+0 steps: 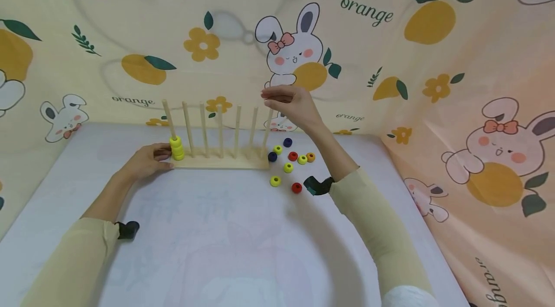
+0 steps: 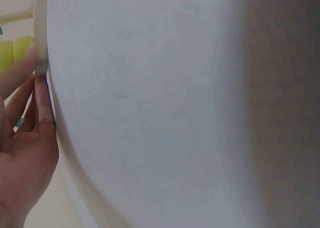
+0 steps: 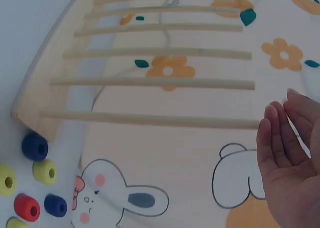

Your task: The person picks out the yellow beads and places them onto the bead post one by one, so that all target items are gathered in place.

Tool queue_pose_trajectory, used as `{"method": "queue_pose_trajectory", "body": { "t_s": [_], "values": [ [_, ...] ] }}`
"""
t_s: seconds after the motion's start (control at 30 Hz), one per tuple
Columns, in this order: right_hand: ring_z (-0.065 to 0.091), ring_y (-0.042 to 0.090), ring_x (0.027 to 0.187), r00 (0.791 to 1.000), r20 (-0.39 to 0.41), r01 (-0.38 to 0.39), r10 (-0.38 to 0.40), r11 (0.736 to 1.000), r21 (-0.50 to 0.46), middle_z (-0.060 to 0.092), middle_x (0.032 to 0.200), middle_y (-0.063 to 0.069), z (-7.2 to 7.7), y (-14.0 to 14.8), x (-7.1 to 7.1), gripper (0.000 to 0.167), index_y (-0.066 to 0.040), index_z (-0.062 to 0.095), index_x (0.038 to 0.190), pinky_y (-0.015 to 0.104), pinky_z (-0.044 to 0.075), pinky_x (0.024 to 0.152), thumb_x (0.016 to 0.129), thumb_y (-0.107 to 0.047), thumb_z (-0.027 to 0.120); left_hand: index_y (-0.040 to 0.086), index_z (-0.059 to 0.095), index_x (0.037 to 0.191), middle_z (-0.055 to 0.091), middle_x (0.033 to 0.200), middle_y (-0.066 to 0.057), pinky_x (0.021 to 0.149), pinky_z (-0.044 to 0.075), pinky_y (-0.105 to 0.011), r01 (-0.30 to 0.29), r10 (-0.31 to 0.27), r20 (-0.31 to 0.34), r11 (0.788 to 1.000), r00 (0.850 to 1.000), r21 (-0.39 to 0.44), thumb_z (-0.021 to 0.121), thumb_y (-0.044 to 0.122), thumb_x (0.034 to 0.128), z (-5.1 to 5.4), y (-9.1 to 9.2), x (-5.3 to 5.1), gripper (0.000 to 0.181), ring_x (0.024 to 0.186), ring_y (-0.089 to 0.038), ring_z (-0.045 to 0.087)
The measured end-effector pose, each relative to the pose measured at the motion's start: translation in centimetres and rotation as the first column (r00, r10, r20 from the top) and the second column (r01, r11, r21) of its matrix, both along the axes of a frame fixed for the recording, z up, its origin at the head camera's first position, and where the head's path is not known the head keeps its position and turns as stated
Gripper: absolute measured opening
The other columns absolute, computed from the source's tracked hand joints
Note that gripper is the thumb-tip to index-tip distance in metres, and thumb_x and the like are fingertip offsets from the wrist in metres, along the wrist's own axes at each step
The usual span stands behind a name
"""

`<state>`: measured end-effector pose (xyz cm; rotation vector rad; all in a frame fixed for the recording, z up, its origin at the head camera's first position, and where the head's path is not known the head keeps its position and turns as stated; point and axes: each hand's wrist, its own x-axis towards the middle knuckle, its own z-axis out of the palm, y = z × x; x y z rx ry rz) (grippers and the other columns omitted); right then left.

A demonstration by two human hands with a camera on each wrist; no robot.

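Note:
A wooden peg rack [image 1: 225, 162] with several upright pegs stands on the table. Yellow beads [image 1: 177, 148] are stacked on its leftmost peg. My left hand [image 1: 151, 160] holds the left end of the rack's base; in the left wrist view, the thumb of that hand [image 2: 30, 158] lies beside the yellow beads. Up at the top of the rightmost peg [image 3: 150, 119] is my right hand [image 1: 292, 104], its fingers fairly straight and close to the tip. I see no bead between those fingers.
Loose beads lie right of the rack: yellow [image 1: 275, 181], red [image 1: 297, 188], dark blue [image 1: 287, 142] and orange [image 1: 310, 157]. One blue bead [image 3: 35, 146] sits close against the base's right end. A printed cloth [image 1: 243, 71] hangs behind the table [image 1: 217, 239].

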<state>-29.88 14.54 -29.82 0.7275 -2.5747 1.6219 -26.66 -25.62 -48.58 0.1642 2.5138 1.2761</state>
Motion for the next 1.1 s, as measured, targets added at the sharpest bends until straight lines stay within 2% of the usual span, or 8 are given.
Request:
{"method": "queue_pose_trajectory", "body": {
  "t_s": [0.2, 0.33, 0.5, 0.73, 1.1],
  "values": [
    [0.068, 0.017, 0.101, 1.000, -0.007, 0.024, -0.024, 1.000, 0.003, 0.071, 0.116, 0.011, -0.6, 1.6, 0.4, 0.029, -0.006, 0.071, 0.119, 0.027, 0.057, 0.090, 0.092, -0.017, 0.072, -0.011, 0.028, 0.150, 0.038, 0.148, -0.033, 0.114, 0.036, -0.053, 0.002, -0.002, -0.005, 1.000, 1.000, 0.012, 0.073, 0.011, 0.0897, 0.2, -0.1, 0.0, 0.078, 0.136, -0.046, 0.040],
    [0.069, 0.019, 0.100, 1.000, -0.024, 0.017, -0.017, 1.000, -0.008, 0.072, 0.113, 0.011, -1.2, 2.4, 0.6, 0.029, -0.005, 0.071, 0.119, 0.028, 0.057, 0.090, 0.092, -0.016, 0.072, -0.011, 0.028, 0.149, 0.038, 0.148, -0.032, 0.114, 0.036, -0.053, -0.001, 0.001, -0.014, 1.000, 1.000, 0.004, 0.072, 0.009, 0.0901, 0.4, -0.1, 0.2, 0.077, 0.136, -0.046, 0.041],
    [0.069, 0.020, 0.101, 0.999, 0.007, 0.052, -0.052, 0.999, -0.006, 0.071, 0.115, 0.014, -2.4, 3.5, 1.0, 0.029, -0.005, 0.071, 0.119, 0.028, 0.056, 0.092, 0.092, -0.017, 0.072, -0.012, 0.028, 0.149, 0.038, 0.148, -0.033, 0.114, 0.036, -0.054, 0.014, -0.014, -0.014, 1.000, 1.000, 0.004, 0.072, 0.009, 0.0905, 0.5, 0.0, 0.2, 0.077, 0.136, -0.047, 0.040],
    [0.068, 0.019, 0.102, 0.992, 0.061, 0.109, -0.110, 0.994, 0.019, 0.072, 0.116, 0.007, -4.2, 5.0, 1.9, 0.029, -0.008, 0.071, 0.120, 0.027, 0.056, 0.092, 0.093, -0.019, 0.072, -0.012, 0.028, 0.149, 0.037, 0.149, -0.033, 0.114, 0.036, -0.053, 0.016, -0.016, -0.019, 1.000, 1.000, 0.004, 0.072, 0.010, 0.0906, 0.5, 0.3, 0.2, 0.076, 0.136, -0.046, 0.040],
    [0.068, 0.020, 0.104, 0.979, 0.113, 0.170, -0.169, 0.985, 0.000, 0.070, 0.118, 0.013, -6.9, 7.3, 2.6, 0.032, -0.006, 0.070, 0.122, 0.026, 0.055, 0.094, 0.093, -0.020, 0.072, -0.011, 0.028, 0.149, 0.038, 0.148, -0.033, 0.113, 0.037, -0.052, 0.003, -0.003, -0.014, 1.000, 1.000, 0.017, 0.073, 0.010, 0.0900, 0.5, 0.2, 0.2, 0.077, 0.135, -0.046, 0.041]
  ]
}}
